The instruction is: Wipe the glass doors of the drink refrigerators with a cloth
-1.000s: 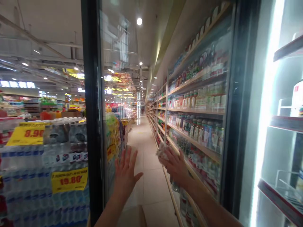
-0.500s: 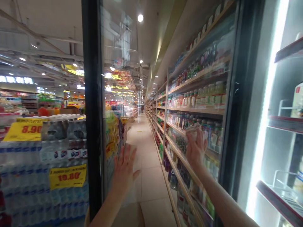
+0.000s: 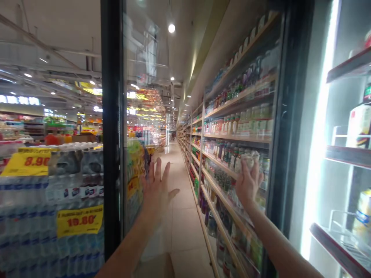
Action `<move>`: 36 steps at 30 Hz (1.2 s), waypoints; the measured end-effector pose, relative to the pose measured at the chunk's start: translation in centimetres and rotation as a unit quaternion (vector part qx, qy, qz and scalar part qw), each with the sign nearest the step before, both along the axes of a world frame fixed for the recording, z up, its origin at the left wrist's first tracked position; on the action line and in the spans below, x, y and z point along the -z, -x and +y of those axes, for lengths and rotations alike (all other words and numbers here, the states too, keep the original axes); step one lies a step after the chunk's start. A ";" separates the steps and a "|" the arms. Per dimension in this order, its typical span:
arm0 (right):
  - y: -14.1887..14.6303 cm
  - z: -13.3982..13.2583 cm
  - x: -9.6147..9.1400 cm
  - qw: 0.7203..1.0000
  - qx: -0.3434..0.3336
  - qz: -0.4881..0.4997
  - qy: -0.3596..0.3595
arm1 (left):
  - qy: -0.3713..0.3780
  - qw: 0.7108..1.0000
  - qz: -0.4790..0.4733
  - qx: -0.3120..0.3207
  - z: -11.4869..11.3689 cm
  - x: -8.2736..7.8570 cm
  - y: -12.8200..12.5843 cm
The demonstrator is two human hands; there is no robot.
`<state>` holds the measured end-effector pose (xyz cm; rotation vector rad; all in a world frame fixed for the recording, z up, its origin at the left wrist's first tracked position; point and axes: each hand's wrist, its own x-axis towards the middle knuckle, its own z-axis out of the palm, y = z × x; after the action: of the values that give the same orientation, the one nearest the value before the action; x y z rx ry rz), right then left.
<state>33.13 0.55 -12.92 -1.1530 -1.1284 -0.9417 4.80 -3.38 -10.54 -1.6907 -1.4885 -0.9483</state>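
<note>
An open glass cooler door (image 3: 185,77) in a black frame stands in front of me. My left hand (image 3: 158,190) lies flat against the glass with its fingers spread. My right hand (image 3: 247,184) is raised near the door's right frame and closed on a crumpled white cloth (image 3: 248,158), which it presses to the glass. Both forearms reach up from the bottom of the view. The store aisle and shelves of bottled drinks (image 3: 232,154) show through the glass.
On the right is the lit cooler interior (image 3: 348,154), with wire shelves and cartons. On the left stand stacked packs of water bottles (image 3: 52,193) with yellow price tags (image 3: 79,220). A long tiled aisle (image 3: 176,185) runs ahead between shelving.
My right hand has slid the cloth up and to the right across the glass, from the middle toward the right frame. My left hand has shifted slightly upward, still flat.
</note>
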 end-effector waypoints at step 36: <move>3.6 0.4 -4.9 0.997 -0.016 -0.060 -0.049 | -0.032 0.999 -0.001 0.005 -0.3 0.3 -0.1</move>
<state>29.48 0.96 -8.03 -1.0068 -1.1791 -1.0412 4.93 -3.63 -10.87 -1.6537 -1.4358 -0.9933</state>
